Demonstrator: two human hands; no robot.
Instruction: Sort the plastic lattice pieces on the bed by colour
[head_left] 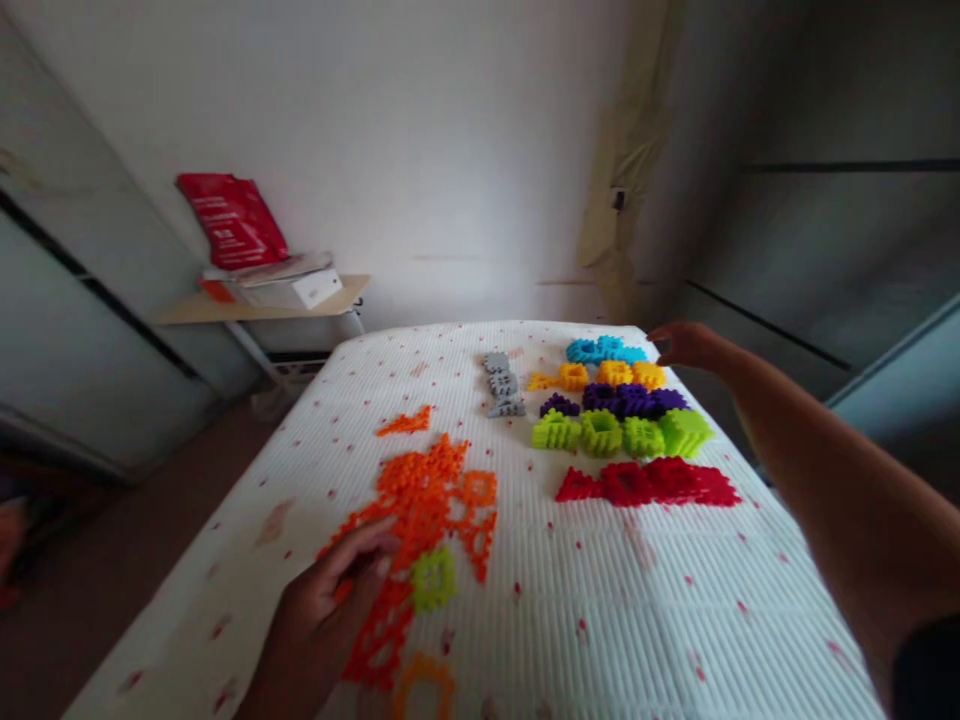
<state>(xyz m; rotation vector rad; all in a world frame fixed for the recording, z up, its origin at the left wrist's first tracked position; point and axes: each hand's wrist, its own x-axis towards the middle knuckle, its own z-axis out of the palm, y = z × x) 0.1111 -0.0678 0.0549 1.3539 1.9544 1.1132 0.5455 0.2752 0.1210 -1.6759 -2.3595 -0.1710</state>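
Beside a spread heap of orange interlocking plastic building pieces, my left hand is loosely curled, thumb and forefinger slightly apart. No piece shows between them. A flat lime green piece lies just right of its fingertips, on the near side of the heap. My right hand reaches to the far right, its fingers apart and nothing visible in them. It is nearest to the light blue pieces and just behind the yellow pieces.
Rows of purple, lime green and red pieces lie on the right of the white ribbed cover. Grey pieces stand mid-back. A small side table at left bears boxes and a red bag.
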